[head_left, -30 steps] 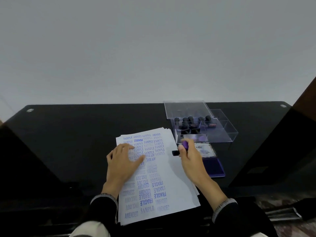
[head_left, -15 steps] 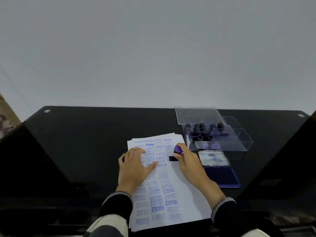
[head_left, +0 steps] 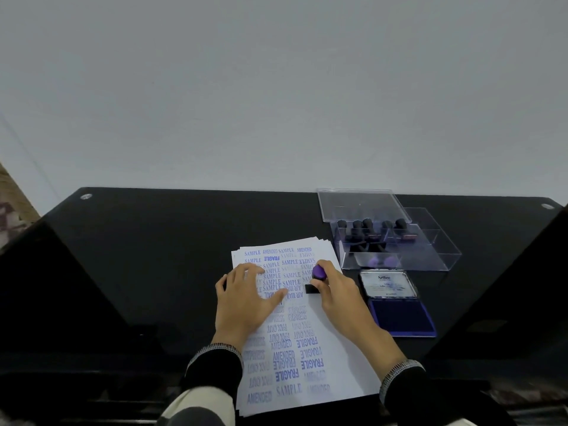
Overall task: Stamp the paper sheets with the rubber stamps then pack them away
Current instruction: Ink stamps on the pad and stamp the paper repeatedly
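Our paper sheets (head_left: 310,348) lie mid-bench (head_left: 153,256), bare black surface stretching left. Our left hand (head_left: 246,299) presses flat, fingers spread; our right hand (head_left: 341,293) grips the purple-topped stamp (head_left: 316,279), now set on the paper, off the ink pad (head_left: 399,315). Stamps in the clear case (head_left: 396,241) blur together.

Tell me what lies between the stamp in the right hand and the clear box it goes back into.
Nothing visible blocks the way. The right hand grips the purple-handled stamp on the paper sheets; the clear box stands just beyond, its lid open, with bare black table between.
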Demonstrator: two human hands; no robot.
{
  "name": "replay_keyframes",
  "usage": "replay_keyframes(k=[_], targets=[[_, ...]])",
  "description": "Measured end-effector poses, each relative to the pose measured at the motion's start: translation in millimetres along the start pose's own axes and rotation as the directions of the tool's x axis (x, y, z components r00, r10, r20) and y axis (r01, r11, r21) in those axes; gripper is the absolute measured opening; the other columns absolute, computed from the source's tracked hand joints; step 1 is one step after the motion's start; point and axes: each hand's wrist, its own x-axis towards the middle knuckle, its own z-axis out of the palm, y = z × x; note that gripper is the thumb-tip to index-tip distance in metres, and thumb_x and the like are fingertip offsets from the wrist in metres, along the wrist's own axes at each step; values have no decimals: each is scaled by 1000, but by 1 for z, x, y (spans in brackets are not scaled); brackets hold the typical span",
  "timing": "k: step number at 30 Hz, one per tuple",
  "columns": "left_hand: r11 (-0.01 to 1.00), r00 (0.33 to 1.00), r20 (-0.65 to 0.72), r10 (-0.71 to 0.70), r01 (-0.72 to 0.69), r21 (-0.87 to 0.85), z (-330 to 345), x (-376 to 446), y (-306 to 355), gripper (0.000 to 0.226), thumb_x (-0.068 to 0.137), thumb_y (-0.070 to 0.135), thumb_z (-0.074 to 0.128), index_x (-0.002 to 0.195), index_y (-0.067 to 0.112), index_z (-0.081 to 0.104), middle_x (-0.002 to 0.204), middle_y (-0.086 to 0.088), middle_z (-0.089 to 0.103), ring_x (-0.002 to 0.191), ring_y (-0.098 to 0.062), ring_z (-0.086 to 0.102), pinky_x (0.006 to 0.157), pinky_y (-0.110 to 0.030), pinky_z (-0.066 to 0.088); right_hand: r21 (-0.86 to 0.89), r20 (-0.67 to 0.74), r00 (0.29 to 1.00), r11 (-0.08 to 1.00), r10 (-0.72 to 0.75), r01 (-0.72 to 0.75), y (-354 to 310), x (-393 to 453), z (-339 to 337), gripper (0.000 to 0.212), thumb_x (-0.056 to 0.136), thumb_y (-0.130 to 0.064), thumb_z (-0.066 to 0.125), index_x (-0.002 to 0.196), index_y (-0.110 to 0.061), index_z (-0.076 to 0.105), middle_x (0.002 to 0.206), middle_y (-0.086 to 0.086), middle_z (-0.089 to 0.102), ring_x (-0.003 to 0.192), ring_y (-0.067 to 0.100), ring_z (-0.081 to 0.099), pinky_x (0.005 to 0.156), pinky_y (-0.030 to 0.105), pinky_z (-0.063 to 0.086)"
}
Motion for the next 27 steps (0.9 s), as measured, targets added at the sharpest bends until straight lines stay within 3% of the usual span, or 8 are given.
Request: replay_keyframes(k=[4, 9, 14, 19, 27], targets=[[1000, 1000, 4, 0, 0, 2, 0, 0, 0, 74, 66, 87, 31, 115, 35, 49, 122, 18, 46, 118, -5, 44, 110, -37, 25, -28, -12, 1000, 1000, -9, 9, -1, -1, 2, 10, 98, -19, 47, 107, -16, 46, 89, -2, 61, 76, -4, 56, 60, 17, 44], [1000, 1000, 10, 3, -3, 3, -1, 0, 1, 76, 66, 88, 28, 116, 35, 49, 123, 18, 46, 119, -6, 43, 110, -36, 24, -48, -14, 1000, 999, -11, 10, -3, -1, 2, 11, 98, -20, 47, 109, -16, 46, 91, -2, 61, 82, 12, 60, 65, 26, 48], [1000, 1000, 0, 2, -2, 0, -2, 0, 1, 77, 66, 87, 29, 117, 34, 50, 123, 16, 48, 120, -7, 44, 111, -38, 26, -63, -12, 1000, 998, -15, 14, -3, -2, 3, 12, 98, -20, 47, 110, -17, 45, 91, -3, 60, 82, 9, 59, 64, 23, 46], [1000, 1000, -16, 8, -8, 3, -2, -1, 1, 76, 66, 86, 30, 116, 33, 51, 123, 15, 49, 119, -7, 45, 110, -38, 26, -110, -28, 999, 994, -33, 30, -2, -1, 6, 14, 98, -20, 48, 111, -16, 45, 91, -1, 60, 81, 18, 60, 66, 31, 49], [1000, 1000, -3, 6, -6, 6, -2, 0, 1, 72, 70, 84, 38, 118, 33, 51, 124, 15, 48, 119, -7, 44, 110, -37, 25, -156, -84, 996, 988, -32, 19, -2, -2, 9, 23, 95, -17, 52, 118, -17, 47, 92, -2, 46, 79, 17, 51, 64, 21, 42]])
